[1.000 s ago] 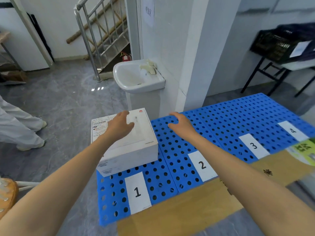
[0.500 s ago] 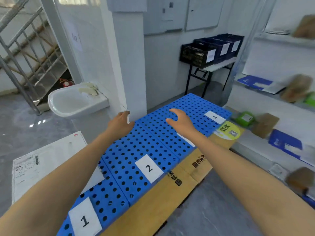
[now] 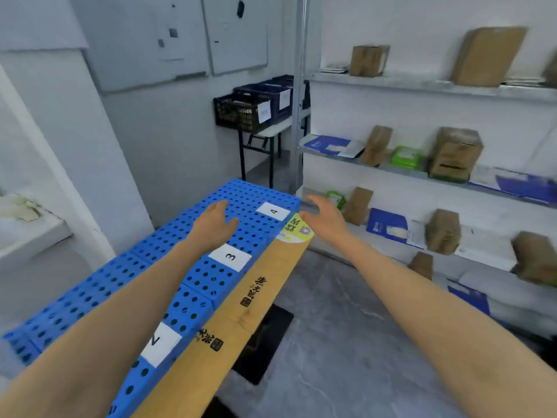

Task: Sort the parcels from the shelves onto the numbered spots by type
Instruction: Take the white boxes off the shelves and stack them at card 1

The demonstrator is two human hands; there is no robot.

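Observation:
Both my hands are empty and stretched forward with relaxed fingers. My left hand [image 3: 215,226] hovers over the blue perforated board [image 3: 114,285], near label 3 [image 3: 229,257]. My right hand [image 3: 324,217] reaches past label 4 [image 3: 273,211] toward the shelves [image 3: 452,86] on the right. Label 2 [image 3: 159,343] lies nearer me. The shelves carry brown cardboard boxes [image 3: 455,153], blue flat envelopes [image 3: 387,224] and green packets [image 3: 405,156]. The white box set on spot 1 is out of view.
The blue board lies on a yellow wooden table [image 3: 229,327] with a yellow sticker [image 3: 298,229] at its far corner. Black and blue crates [image 3: 244,111] sit on a small table by the wall. A white sink edge [image 3: 27,233] shows at left. Grey floor lies between table and shelves.
My left hand let go of the white box on spot 1. The view swung right from the sink to the shelves, and both empty hands moved toward them.

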